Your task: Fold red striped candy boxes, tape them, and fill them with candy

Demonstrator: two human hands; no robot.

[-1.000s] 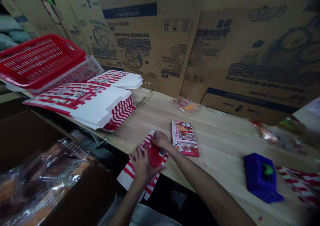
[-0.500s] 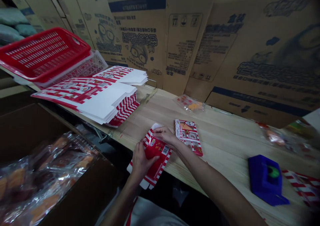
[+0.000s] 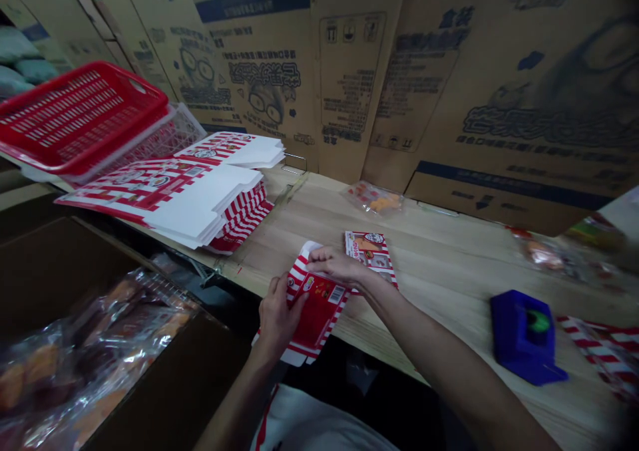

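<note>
We find the red-and-white striped carton [image 3: 319,314] at the near edge of the wooden table [image 3: 429,271]. The left hand [image 3: 278,312] grips its left side, apparently to steady it; the right hand [image 3: 333,265], curled, holds its far end, presumably controlling the flap [image 3: 310,246].

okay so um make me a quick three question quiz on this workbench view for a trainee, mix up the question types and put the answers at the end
1. True or false: the left hand and the right hand both touch the same red-and-white carton.

2. Which of these is on the right side of the view?
A. red basket
B. blue tape dispenser
C. stack of flat cartons

3. What lies inside the brown box at the lower left?

Key:
1. True.
2. B.
3. Clear plastic bags with orange-brown contents.
</note>
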